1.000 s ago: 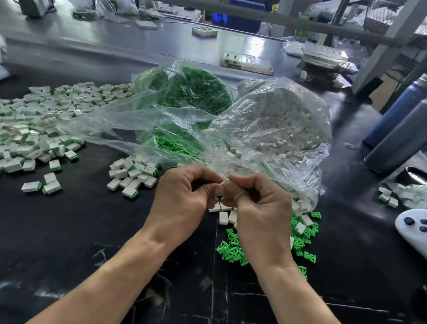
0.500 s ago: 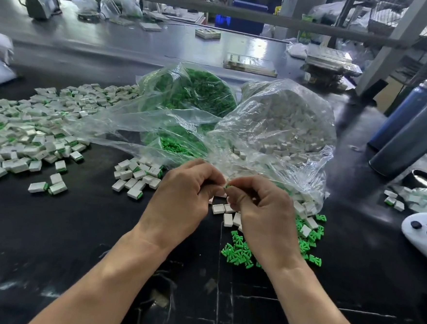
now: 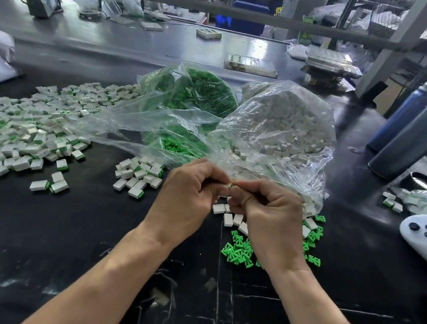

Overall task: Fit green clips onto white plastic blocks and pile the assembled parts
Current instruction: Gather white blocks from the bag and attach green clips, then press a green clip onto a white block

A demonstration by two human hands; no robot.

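while pinched between curled left hand [image 3: 188, 198] and right hand [image 3: 270, 216] just in front of the white-block bag [image 3: 285, 131], tiny white block [image 3: 229, 185] looks light, stiff, slippery: best gripped by flat sides, clip hidden, cannot tell if held.

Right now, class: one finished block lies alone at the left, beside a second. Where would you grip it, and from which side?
Take the assembled block by its two long white sides, fingers coming straight down from above. It lies flat on the black table, its green clip end pointing right toward its neighbour, so the long sides look freest.
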